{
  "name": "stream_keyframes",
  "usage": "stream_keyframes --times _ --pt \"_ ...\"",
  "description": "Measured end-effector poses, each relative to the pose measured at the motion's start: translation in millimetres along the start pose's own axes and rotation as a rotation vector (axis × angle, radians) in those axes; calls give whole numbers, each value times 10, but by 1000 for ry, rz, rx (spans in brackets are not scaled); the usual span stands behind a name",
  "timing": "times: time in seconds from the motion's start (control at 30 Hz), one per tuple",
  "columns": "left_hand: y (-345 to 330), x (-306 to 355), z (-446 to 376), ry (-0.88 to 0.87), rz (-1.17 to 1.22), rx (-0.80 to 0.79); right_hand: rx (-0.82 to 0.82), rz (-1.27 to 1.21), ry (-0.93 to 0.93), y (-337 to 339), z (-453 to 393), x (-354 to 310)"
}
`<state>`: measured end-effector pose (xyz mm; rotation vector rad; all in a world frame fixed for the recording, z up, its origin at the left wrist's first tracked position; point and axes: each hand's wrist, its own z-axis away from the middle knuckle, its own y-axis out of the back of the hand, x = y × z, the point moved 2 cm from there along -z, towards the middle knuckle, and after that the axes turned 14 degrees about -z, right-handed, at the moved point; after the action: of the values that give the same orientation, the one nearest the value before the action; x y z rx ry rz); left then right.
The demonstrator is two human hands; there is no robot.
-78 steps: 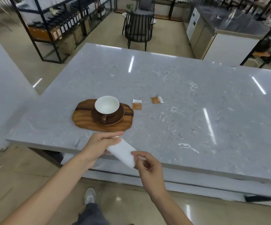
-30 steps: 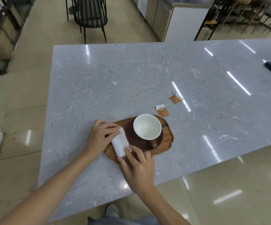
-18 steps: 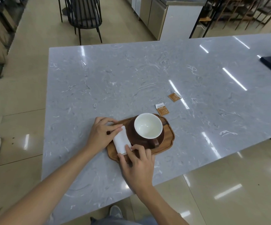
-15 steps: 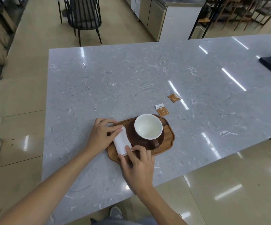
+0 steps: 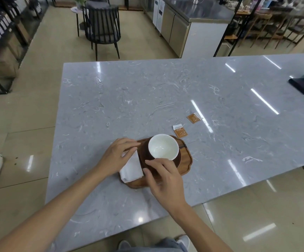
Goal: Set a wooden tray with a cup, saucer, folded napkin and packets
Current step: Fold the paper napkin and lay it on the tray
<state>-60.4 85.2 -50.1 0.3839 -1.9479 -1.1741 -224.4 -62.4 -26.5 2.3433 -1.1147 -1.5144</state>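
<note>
Napkin (image 5: 132, 169) lies folded on the wooden tray (image 5: 184, 159) beside the saucer (image 5: 144, 157); left hand (image 5: 117, 157) rests flat upon it, right hand (image 5: 163, 176) hovers loose, holding nothing.

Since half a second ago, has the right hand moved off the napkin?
Yes. The right hand has slid right, off the napkin, toward the cup and saucer.

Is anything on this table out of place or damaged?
Nothing is spilled or broken. Only the two packets lie on the table, off the wooden tray.
</note>
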Motion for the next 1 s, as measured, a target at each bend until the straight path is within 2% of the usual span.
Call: stream_keyframes --times 0.2,0.27,0.43,0.67,0.73,0.9,1.0 --pt "-87 -5 -3 104 21 105 -362 -33 -69 -269 103 60" --pt "-93 -6 7 114 19 103 -404 -8 -106 -368 136 54" --pt "-126 -37 45 153 28 91 -293 100 -144 -546 126 -19" --pt "-26 -81 69 230 117 84 -241 52 -221 -611 165 21" --pt "30 -126 102 244 149 24 -211 8 -260 -608 160 37" --pt "158 -249 250 204 424 -119 -86 -263 -441 -594 210 79" --pt "170 -293 275 143 401 -136 -20 -393 -536 -598 260 81"
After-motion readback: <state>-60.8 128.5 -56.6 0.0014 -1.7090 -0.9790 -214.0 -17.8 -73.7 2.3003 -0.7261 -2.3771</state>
